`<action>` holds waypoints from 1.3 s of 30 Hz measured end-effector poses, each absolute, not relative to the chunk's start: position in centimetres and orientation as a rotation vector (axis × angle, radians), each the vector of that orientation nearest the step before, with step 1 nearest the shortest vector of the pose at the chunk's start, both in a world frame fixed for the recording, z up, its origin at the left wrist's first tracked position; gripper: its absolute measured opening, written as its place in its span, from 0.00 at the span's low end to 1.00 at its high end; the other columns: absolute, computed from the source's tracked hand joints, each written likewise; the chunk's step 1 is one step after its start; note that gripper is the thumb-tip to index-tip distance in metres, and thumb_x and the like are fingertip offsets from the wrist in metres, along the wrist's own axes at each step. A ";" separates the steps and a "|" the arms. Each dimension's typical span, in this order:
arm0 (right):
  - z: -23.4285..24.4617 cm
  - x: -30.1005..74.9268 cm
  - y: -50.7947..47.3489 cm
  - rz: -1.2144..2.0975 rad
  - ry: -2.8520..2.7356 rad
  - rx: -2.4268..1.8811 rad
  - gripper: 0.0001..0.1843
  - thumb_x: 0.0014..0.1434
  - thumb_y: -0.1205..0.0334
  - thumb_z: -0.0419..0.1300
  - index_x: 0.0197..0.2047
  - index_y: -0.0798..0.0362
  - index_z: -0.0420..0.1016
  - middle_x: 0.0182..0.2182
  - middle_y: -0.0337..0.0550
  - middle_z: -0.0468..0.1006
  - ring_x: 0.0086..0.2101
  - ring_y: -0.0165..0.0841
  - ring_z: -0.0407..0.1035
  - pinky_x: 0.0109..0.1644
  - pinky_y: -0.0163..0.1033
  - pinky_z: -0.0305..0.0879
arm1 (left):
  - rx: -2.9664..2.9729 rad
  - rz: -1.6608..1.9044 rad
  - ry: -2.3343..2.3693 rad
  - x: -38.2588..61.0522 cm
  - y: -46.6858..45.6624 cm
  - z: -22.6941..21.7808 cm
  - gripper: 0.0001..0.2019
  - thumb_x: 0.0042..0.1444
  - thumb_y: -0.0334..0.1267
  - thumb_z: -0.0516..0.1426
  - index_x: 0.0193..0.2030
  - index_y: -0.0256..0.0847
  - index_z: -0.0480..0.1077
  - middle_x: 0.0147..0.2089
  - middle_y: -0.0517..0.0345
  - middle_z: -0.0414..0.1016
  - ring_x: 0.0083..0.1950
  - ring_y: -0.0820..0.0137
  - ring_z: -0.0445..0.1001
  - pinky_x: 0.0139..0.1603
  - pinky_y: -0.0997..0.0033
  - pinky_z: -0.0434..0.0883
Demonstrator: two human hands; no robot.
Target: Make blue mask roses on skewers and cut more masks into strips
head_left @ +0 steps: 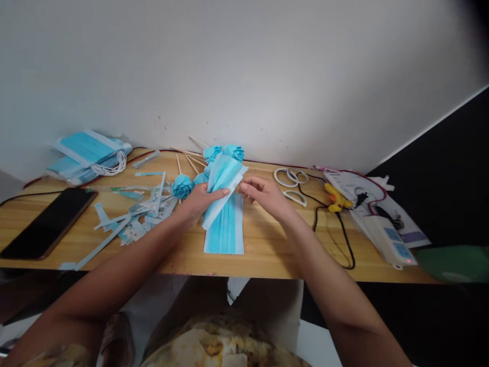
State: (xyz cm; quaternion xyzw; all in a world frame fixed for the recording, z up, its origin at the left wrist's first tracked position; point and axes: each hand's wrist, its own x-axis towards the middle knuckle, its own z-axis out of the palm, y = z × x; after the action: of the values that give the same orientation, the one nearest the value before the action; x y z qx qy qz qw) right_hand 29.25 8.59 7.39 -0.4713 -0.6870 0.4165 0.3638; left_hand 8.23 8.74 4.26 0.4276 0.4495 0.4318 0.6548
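Observation:
My left hand (pixel 202 200) grips a blue face mask (pixel 223 178), lifted at a slant above the wooden table (pixel 267 244). My right hand (pixel 263 194) is just right of it, fingers loosely curled, fingertips near the mask's white edge. I cannot make out whether they touch it. Another blue mask (pixel 226 232) lies flat on the table beneath. Behind them are several blue rosettes (pixel 182 185) made of mask cloth on thin wooden sticks (pixel 191 163).
Cut strips and scraps (pixel 130 216) litter the left. A black phone (pixel 49 221) lies at far left, a pile of masks (pixel 87 153) behind it. Right of my hands: scissors (pixel 292 179), a yellow glue gun (pixel 335 199), cables, a white power strip (pixel 385 237).

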 end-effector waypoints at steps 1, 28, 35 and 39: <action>7.2 28.6 8.8 1.107 -1.690 -1.188 0.21 0.59 0.40 0.64 0.35 0.51 0.79 0.31 0.41 0.79 0.29 0.31 0.70 0.32 0.37 0.69 | 0.976 0.964 1.018 8.3 8.7 4.1 0.29 0.35 0.52 0.76 0.39 0.36 0.78 0.37 0.51 0.83 0.34 0.63 0.79 0.37 0.64 0.77; 4.5 26.9 8.1 1.264 -1.451 -1.051 0.23 0.55 0.40 0.67 0.27 0.50 0.71 0.22 0.36 0.72 0.24 0.28 0.65 0.29 0.36 0.62 | 0.862 0.837 0.915 8.9 8.0 3.6 0.20 0.37 0.43 0.76 0.35 0.36 0.80 0.35 0.53 0.83 0.33 0.67 0.77 0.38 0.66 0.76; 4.5 27.0 8.0 1.143 -1.547 -1.081 0.20 0.55 0.44 0.68 0.25 0.50 0.70 0.19 0.34 0.69 0.23 0.28 0.61 0.29 0.36 0.57 | 0.884 0.831 0.902 9.1 7.9 3.5 0.22 0.35 0.45 0.77 0.34 0.36 0.79 0.33 0.55 0.81 0.33 0.68 0.76 0.39 0.67 0.74; 4.1 27.1 7.9 1.119 -1.487 -1.077 0.17 0.57 0.46 0.66 0.28 0.50 0.71 0.23 0.34 0.70 0.26 0.30 0.66 0.33 0.37 0.63 | 0.951 0.815 0.879 9.2 7.7 3.6 0.25 0.38 0.52 0.75 0.38 0.37 0.79 0.36 0.54 0.81 0.35 0.67 0.76 0.41 0.65 0.74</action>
State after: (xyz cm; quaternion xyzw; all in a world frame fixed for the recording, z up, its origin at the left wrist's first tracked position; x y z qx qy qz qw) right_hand 27.09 7.90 4.14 -0.4407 -0.6083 0.4579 0.4754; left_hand 9.23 7.73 3.55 0.4305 0.3978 0.3688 0.7214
